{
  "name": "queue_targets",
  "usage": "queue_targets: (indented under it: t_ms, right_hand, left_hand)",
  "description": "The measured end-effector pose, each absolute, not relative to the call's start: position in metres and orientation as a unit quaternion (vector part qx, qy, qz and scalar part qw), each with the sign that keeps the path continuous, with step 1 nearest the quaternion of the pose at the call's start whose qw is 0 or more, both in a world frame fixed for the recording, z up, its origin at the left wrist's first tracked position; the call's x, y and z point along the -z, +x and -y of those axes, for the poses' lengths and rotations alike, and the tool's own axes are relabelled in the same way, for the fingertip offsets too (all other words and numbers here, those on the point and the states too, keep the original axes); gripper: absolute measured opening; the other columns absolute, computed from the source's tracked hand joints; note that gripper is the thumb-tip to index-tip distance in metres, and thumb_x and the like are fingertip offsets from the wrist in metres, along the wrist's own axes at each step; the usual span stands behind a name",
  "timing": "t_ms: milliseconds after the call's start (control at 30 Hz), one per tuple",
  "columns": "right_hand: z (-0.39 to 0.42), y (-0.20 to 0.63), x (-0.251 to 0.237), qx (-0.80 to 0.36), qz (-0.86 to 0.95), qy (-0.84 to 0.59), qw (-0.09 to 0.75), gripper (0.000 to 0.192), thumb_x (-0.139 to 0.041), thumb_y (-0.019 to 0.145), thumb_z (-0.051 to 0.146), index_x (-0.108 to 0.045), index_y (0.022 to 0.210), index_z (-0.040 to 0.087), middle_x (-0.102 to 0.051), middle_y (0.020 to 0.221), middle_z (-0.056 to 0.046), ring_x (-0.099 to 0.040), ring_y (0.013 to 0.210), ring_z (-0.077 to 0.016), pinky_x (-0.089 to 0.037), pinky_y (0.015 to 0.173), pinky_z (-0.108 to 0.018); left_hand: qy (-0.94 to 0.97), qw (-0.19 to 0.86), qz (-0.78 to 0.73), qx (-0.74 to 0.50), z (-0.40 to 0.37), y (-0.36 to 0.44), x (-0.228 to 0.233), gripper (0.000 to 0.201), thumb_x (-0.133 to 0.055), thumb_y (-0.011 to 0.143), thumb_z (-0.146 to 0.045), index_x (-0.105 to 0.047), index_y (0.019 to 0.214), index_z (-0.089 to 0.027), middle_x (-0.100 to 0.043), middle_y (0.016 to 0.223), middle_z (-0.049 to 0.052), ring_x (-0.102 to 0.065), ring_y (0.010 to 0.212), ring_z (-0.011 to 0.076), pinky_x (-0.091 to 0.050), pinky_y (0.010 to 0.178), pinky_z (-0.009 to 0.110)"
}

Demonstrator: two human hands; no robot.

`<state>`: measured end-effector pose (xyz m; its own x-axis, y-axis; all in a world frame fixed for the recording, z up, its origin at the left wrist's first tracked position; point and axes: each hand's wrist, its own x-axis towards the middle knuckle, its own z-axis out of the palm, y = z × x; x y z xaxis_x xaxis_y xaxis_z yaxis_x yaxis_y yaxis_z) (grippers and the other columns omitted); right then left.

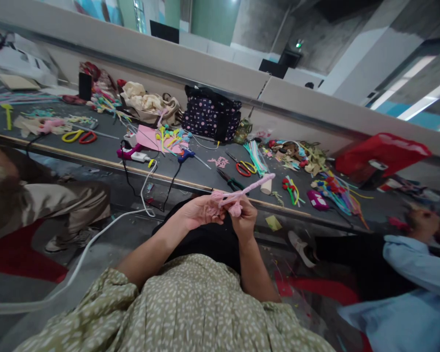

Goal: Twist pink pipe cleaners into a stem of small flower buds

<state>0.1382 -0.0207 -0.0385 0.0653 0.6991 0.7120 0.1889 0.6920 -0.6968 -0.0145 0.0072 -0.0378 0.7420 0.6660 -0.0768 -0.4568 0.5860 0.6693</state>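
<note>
Both hands meet in front of the person's lap, just near of the long dark counter (pixel 205 171). The left hand (pixel 200 212) has its grip closed on the near end of a pink pipe-cleaner piece (pixel 238 195), and the right hand (pixel 245 219) pinches the same piece from below, where a small fuzzy pink knot bulges. From the hands a twisted pink stem runs up and to the right, its far tip hanging over the counter edge.

As for progress, I judge the piece partly made: a length of stem is already twisted and one knot or bud is formed at the hands, but the whole is still thin and loose-looking, with no leaves or other colours attached. How much is left cannot be read from this view.

Counting what shows on the counter: one polka-dot bag (pixel 211 117) at the far wall, one pink glue gun (pixel 126 152) and one blue glue gun (pixel 186 155) with cords trailing off the edge, one red-handled pair of scissors (pixel 242 168), one green-handled pair of scissors (pixel 231 183) near the stem, and one yellow-and-red pair (pixel 78 137) far left. A bundle of pale green stems (pixel 255 157) lies loose; their number is too blurred to count. Two other people sit at either side.
</note>
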Motion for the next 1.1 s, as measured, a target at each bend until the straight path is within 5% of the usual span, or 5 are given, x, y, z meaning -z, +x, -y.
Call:
queue_targets:
  t_ms: [667,900,1100]
  right_hand:
    - [0.023,0.137,0.037,-0.222,0.645,-0.348,0.643,0.027,-0.06,0.084,0.04,-0.066,0.066,0.02,-0.06,0.075,-0.005,-0.056,0.07,-0.0169,-0.05,0.059,-0.03]
    - [0.02,0.144,0.042,-0.204,0.658,-0.322,0.65,0.006,-0.065,0.079,0.019,-0.069,0.074,0.02,-0.06,0.075,-0.001,-0.057,0.074,-0.0152,-0.047,0.068,-0.029]
    - [0.021,0.145,0.038,-0.178,0.673,-0.345,0.63,0.001,-0.069,0.076,0.021,-0.068,0.076,0.021,-0.062,0.076,-0.001,-0.058,0.074,-0.0163,-0.048,0.068,-0.031]
  left_hand:
    - [0.345,0.861,-0.164,-0.336,0.0,-0.012,0.03,0.035,-0.074,0.07,-0.038,-0.069,0.092,-0.012,-0.066,0.079,0.007,-0.059,0.065,0.0134,-0.049,0.063,0.026]
    - [0.362,0.846,-0.191,-0.343,-0.001,-0.012,0.032,0.03,-0.071,0.075,-0.039,-0.068,0.087,-0.012,-0.063,0.074,0.006,-0.06,0.066,0.0146,-0.052,0.064,0.029]
    - [0.367,0.84,-0.206,-0.344,-0.002,-0.013,0.031,0.025,-0.071,0.075,-0.036,-0.067,0.082,-0.013,-0.064,0.069,0.004,-0.059,0.061,0.0137,-0.05,0.059,0.027]
